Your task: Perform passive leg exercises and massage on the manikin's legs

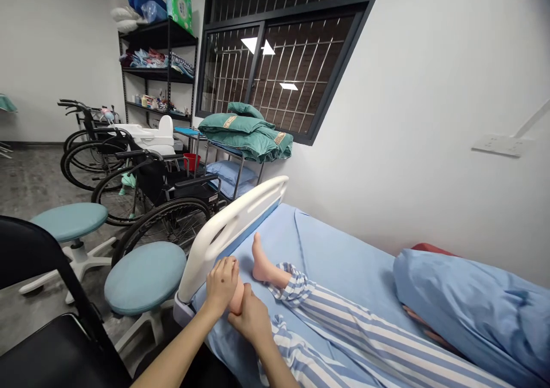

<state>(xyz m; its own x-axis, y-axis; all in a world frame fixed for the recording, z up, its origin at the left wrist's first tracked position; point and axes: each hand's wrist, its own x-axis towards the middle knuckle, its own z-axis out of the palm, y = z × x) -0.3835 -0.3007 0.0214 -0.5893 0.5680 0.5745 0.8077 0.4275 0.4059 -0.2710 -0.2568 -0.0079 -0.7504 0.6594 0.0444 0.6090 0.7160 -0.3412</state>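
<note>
On the bed, a bare foot [237, 297] in the near leg of blue-and-white striped trousers [352, 313] lies between my two hands. My left hand [220, 285] is closed over its toes and upper part. Lower down, my right hand [254, 319] wraps around the foot near the ankle, the thumb pointing up along it. Much of this foot is hidden by my fingers. The other bare foot [263, 266] rests just beyond, toes up, untouched. Beneath both legs spreads a light blue sheet [339, 242].
The bed's cream footboard [234, 213] stands just past my hands. Left of it are round blue stools [144, 276], a black chair [51, 342] and wheelchairs [172, 204]. Folded green bedding [244, 133] sits on a rack by the window. A blue pillow [476, 302] lies at the right.
</note>
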